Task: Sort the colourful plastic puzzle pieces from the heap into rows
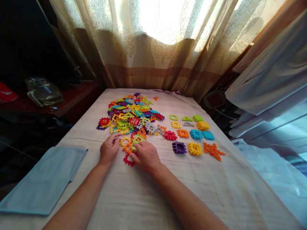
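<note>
My left hand [109, 148] rests at the near left edge of a pile of toothed plastic building pieces [134, 111]. Its fingers are closed in a pinch around something small and pale that I cannot make out. My right hand [146, 155] reaches over the near end of the pile, thumb and forefinger apart. The thumb is at a red piece [129, 160], and the forefinger is by a lime green piece [138, 138]. Between the hands lie a yellow piece [124, 140] and an orange one, partly overlapped. The right fingertips are partly hidden.
Right of the pile, pieces lie in small groups by colour and shape, including a purple group [179, 147], a blue group [196, 134] and orange star-like pieces [213, 150]. A folded blue cloth [43, 182] lies at the left. A glass jar [43, 91] stands beyond the table [153, 204].
</note>
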`<state>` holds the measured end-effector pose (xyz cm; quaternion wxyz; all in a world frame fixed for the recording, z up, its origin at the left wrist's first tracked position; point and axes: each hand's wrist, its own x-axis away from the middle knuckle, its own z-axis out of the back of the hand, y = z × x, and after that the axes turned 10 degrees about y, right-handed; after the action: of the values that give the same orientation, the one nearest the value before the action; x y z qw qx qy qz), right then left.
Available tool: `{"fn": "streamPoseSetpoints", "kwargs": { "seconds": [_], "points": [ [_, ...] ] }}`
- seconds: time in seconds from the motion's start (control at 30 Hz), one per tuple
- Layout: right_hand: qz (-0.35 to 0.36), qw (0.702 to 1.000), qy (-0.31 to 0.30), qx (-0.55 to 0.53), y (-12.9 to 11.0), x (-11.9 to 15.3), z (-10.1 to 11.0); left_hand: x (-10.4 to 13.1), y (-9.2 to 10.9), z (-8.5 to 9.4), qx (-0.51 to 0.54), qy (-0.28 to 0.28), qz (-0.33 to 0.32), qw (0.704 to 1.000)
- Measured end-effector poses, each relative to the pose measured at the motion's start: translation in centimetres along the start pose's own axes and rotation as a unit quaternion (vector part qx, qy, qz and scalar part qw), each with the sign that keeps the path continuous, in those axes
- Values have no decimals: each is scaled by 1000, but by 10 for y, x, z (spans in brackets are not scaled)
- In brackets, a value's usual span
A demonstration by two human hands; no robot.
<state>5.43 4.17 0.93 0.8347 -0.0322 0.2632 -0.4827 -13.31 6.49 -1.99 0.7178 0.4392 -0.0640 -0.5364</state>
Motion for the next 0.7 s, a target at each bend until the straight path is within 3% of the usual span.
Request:
{"fn": "streamPoseSetpoints", "kwargs": {
  "seconds": [0.2, 0.47, 0.6, 0.7],
  "points": [
    [2, 999, -33, 30, -11, -14, -10, 0, 3, 1, 0, -8, 10, 1000],
    [13, 999, -37, 32, -8, -13, -6, -1, 3, 2, -10, -11, 2, 1000],
    [0, 998, 53, -17, 5, -2, 11, -2, -1, 0, -12, -11, 7, 1000],
    [-43, 984, 167, -46, 37, 14, 36, -2, -2, -1, -16, -9, 11, 1000]
  ]
}}
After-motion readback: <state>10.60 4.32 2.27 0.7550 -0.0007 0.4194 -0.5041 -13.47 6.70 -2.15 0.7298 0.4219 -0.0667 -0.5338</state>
